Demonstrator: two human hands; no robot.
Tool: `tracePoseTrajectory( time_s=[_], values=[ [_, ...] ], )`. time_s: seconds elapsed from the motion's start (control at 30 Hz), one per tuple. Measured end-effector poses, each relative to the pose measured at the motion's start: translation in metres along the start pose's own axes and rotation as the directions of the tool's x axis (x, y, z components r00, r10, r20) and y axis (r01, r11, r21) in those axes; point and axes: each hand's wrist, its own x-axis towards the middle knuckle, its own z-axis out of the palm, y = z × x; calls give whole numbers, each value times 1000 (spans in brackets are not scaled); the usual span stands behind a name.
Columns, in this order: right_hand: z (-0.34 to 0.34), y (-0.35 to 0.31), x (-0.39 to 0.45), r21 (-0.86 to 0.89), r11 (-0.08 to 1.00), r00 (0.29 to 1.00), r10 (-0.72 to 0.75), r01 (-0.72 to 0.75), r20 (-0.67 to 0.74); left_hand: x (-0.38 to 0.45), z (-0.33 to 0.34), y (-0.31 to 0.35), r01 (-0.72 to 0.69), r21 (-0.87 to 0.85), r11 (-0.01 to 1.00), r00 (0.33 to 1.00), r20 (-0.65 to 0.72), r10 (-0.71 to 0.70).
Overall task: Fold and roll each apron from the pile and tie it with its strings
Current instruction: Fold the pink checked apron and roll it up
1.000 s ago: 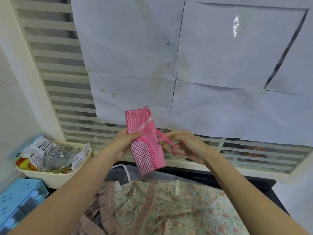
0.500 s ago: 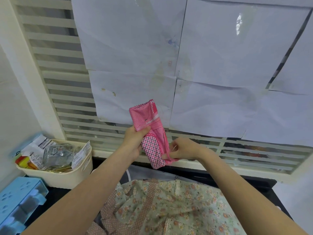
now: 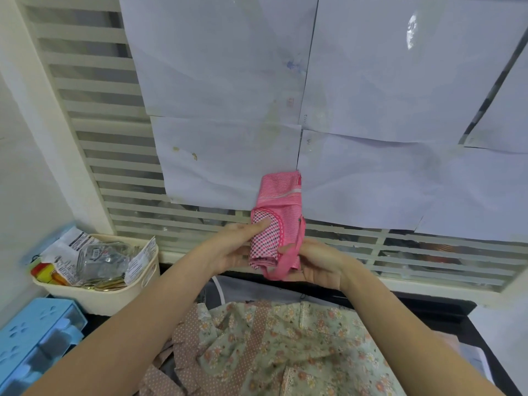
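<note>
Apron (image 3: 278, 221) — before papered slatted window (image 3: 114, 155)

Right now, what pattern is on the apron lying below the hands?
A small floral print on pale green, with brown polka-dot straps: the floral apron, head view.

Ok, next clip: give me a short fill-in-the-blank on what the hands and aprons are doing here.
1. Both hands hold up a rolled apron whose main colour is ____.
2. The left hand presses its ____ against the checked part of the roll.
3. The right hand holds the apron's ____ at the roll's lower end.
4. The apron lying below has a ____ print.

Missing words: pink; thumb; string; floral
</note>
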Motion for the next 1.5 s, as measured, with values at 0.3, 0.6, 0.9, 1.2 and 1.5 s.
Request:
tracePoseTrajectory(
  time_s=[0.3,0.6,0.9,1.2,1.5],
  values=[
    [-8,-11,-2,64,995,997,-71,72,-15,-5,-14,-8,98,36,995,965,241,-104],
    [-18,-9,-11,207,977,967,-4,58,-253,1,-23,3,27,134,991,1000,-15,-25],
    [-13,-11,-10,-81,994,955,-93,73,-282,5,-12,11,-307,205,929,910,-224,350],
    [-4,-23,-10,26,993,972,-107,115,-207,2,5,6,-133,27,991,991,32,132],
    [2,-24,-16,-347,937,999,-37,42,21,8,18,-9,-167,-309,936,984,-110,140]
  ],
)
